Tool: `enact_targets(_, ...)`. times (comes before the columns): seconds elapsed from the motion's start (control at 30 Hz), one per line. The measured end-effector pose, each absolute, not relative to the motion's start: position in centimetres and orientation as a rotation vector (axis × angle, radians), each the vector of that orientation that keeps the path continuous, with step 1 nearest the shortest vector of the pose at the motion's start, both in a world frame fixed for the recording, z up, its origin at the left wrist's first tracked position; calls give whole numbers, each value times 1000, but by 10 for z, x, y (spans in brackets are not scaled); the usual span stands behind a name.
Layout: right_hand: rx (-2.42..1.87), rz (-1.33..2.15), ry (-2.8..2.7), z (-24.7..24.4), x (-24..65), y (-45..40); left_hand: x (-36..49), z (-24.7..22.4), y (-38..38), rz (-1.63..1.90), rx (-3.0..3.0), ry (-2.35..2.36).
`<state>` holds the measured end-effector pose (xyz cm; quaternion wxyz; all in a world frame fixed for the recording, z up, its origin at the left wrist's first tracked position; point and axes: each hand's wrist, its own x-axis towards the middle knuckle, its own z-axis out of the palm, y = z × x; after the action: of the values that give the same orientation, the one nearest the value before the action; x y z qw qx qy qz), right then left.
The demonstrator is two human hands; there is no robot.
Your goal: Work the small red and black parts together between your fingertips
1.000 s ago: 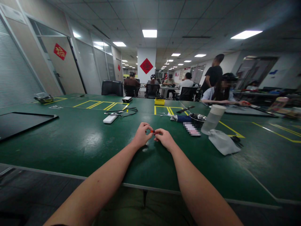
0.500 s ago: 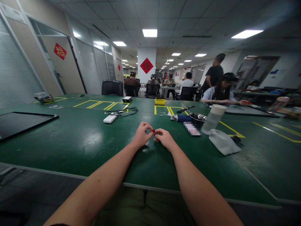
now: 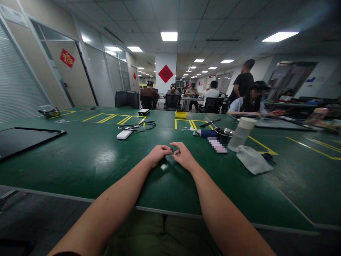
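Note:
A small red and dark object [image 3: 171, 150], too small to name, is pinched in the fingertips of my left hand [image 3: 159, 155]. Beside it on the right, my right hand [image 3: 183, 155] has its thumb and index finger spread apart with nothing visible between them. Both hands are low over the green table [image 3: 117, 177], close in front of me. A white power bank [image 3: 124, 133] with a black cable [image 3: 144, 125] lies beyond my left hand.
Right of my hands are a phone [image 3: 217, 145], a metal bowl [image 3: 224, 133], a translucent bottle [image 3: 242, 134] and a white pouch [image 3: 253, 159]. A black tray [image 3: 29, 139] lies left. A yellow box [image 3: 180, 114] stands farther back. A co-worker [image 3: 253, 99] sits across at the right.
My right thumb and index finger have parted from the small object, which both hands touched before. It now stays in my left fingertips, and my left hand has turned flatter.

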<state>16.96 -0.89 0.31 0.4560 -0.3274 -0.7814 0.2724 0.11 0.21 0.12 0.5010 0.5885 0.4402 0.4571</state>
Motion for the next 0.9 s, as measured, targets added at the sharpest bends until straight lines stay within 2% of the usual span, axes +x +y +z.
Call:
enact_targets(0.3,-824,535,-2038,14,170,-14,-1,7,-4,855,1032,719)
enact_targets(0.5,-834,587,-1994,11,170,-13,-2,11,-5,839,925,735)
enact_targets(0.9,-914,453,-2054,12,176,-9,-3,9,-4,821,944,802)
